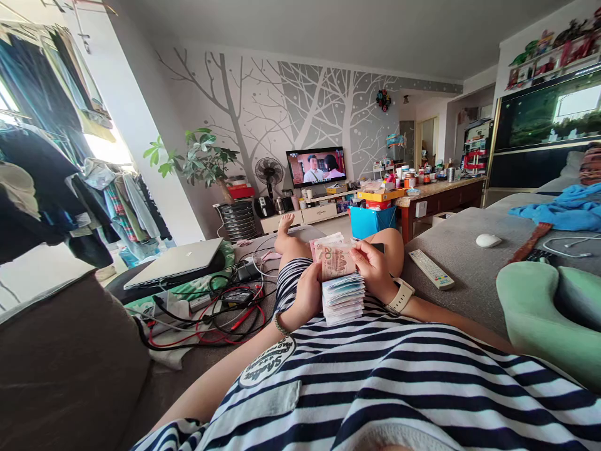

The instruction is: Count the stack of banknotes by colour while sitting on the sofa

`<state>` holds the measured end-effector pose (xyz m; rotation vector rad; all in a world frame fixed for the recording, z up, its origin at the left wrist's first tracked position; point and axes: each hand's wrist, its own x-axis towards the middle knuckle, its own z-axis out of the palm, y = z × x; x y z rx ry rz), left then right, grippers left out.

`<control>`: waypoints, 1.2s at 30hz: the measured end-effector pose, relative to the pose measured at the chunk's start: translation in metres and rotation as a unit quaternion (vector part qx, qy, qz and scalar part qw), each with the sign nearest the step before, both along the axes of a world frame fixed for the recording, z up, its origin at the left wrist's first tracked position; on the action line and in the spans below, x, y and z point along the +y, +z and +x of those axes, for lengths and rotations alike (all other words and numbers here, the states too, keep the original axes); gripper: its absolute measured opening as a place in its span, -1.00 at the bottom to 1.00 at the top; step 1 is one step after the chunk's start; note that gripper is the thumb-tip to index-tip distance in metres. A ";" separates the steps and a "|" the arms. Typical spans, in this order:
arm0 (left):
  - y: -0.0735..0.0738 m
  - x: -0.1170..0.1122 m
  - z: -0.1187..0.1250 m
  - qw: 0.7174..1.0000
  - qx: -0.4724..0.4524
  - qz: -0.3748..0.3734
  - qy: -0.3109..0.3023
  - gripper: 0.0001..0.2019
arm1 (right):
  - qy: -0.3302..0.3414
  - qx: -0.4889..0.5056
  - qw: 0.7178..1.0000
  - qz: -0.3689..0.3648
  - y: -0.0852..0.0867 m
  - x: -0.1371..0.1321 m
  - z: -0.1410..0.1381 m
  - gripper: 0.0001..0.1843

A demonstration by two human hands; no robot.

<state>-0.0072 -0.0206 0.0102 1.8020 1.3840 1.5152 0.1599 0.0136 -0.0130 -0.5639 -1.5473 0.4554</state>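
Several banknotes are held up between my two hands, the front one brownish and marked 20, with pinkish ones behind it. My left hand pinches their left edge, thumb in front. At their right edge my right hand grips them with thumb and fingers. Just below, against the striped shirt, a thick stack of folded banknotes shows its layered edges; what supports it is hidden. A dark edge of something I cannot make out shows beyond my right hand.
To the left lie a closed laptop and tangled cables. On the right are a remote control, a white mouse and a green neck pillow. Ahead stands a blue bin beside a cluttered table.
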 end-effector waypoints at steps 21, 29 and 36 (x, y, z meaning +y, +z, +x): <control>-0.004 0.004 -0.001 0.999 -0.043 -0.001 -0.013 -0.74 | 0.005 0.004 1.000 -0.002 -0.001 0.000 -0.001 -0.69; -0.007 0.008 -0.002 0.999 -0.027 0.008 -0.016 -0.76 | 0.004 0.003 1.000 0.001 0.000 -0.002 -0.001 -0.71; -0.003 0.003 -0.001 1.000 -0.019 0.003 -0.012 -0.74 | 0.009 0.004 1.000 -0.001 0.001 -0.002 0.000 -0.71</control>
